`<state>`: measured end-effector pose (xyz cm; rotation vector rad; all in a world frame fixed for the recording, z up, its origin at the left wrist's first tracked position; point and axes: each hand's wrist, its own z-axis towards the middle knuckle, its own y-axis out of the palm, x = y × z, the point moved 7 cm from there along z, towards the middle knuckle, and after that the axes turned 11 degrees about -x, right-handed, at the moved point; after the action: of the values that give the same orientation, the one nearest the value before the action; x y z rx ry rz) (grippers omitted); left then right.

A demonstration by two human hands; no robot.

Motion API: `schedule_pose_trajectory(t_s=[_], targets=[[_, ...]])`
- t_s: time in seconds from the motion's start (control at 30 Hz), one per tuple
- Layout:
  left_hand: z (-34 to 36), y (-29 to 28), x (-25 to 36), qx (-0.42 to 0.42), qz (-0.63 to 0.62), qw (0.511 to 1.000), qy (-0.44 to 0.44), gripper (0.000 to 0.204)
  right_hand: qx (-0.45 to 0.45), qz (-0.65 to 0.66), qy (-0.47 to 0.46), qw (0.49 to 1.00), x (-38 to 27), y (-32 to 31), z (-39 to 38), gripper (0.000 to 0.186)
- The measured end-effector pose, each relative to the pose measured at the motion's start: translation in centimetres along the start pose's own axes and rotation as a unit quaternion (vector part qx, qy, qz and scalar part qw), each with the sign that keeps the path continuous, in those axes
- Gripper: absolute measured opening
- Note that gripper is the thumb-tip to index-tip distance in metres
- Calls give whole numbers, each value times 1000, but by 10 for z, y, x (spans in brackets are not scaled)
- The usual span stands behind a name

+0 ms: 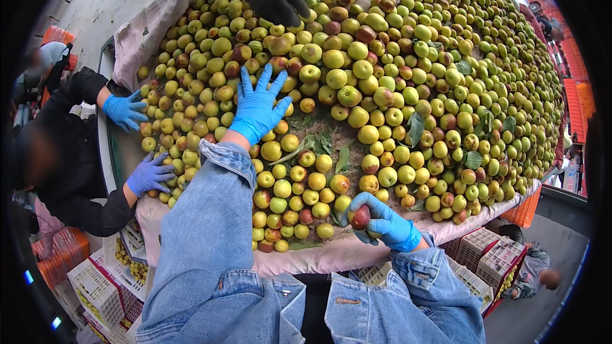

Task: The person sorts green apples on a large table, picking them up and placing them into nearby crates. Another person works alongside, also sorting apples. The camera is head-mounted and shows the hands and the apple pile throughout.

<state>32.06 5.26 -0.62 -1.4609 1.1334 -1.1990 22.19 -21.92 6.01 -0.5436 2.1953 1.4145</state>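
Loosely, the blue-gloved right hand (pixel 390 226) curls its fingers round a reddish, round fruit (pixel 361 217), perhaps to spare its skin, near the edge of the desk (pixel 346 132); the blue-gloved left hand (pixel 256 109) lies splayed over heaped yellow-green round fruits (pixel 349 96). Pale pink cloth (pixel 331 257) probably cushions the rim. Print on white slatted plastic crates (pixel 503 261) is unreadable.

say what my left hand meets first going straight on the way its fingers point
Your left hand would probably meet the fruit just ahead, unless it is high enough to pass over; depth is unclear.
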Motion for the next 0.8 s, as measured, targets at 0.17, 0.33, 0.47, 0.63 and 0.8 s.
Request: schedule_pose_trajectory(t_s=[0.17,0.33,0.47,0.63,0.8], targets=[[-41,19,33,-40,-52,993,100,52,200,-54,-10,978,30,-35,-42,24],[-106,32,-2,-190,2,977,98,50,289,-78,-26,954,37,-55,-49,16],[-140,39,-60,-196,121,971,65,51,291,-83,-40,952,39,-61,-42,16],[-148,21,-102,-186,146,969,-66,57,316,-98,-40,943,38,-64,-43,17],[-135,-13,-26,-79,-52,994,54,64,325,-100,-38,940,34,-64,-43,16]])
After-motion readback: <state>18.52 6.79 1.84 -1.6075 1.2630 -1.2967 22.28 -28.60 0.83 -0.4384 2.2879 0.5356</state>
